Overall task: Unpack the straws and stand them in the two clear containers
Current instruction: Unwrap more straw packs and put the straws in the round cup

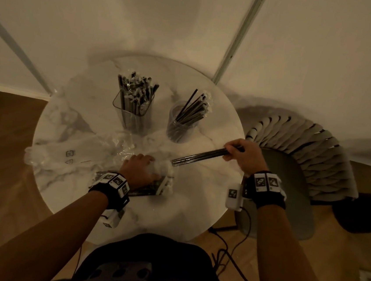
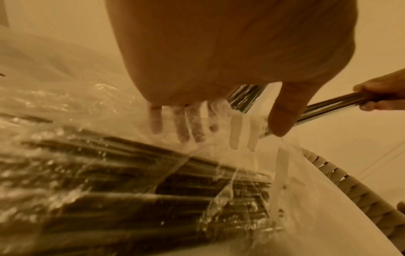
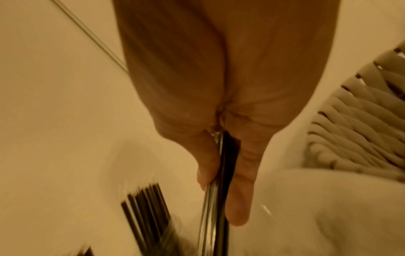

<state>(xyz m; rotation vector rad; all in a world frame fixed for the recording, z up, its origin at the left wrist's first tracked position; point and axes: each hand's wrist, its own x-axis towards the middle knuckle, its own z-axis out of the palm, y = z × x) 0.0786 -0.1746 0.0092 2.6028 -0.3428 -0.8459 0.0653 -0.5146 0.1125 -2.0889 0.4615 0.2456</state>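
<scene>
Right hand is gripping a bundle of dark straws, long axis lying near-level over the desk, free ends pointing at left hand, whose fingers are clutching crumpled plastic wrap atop a wrapped straw pack. 2 clear containers w/ straws are standing behind; chair at right.

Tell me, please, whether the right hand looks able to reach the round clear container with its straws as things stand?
Probably yes: the right hand grips a bundle of straws just beside the round container, with only bare table between them.
</scene>
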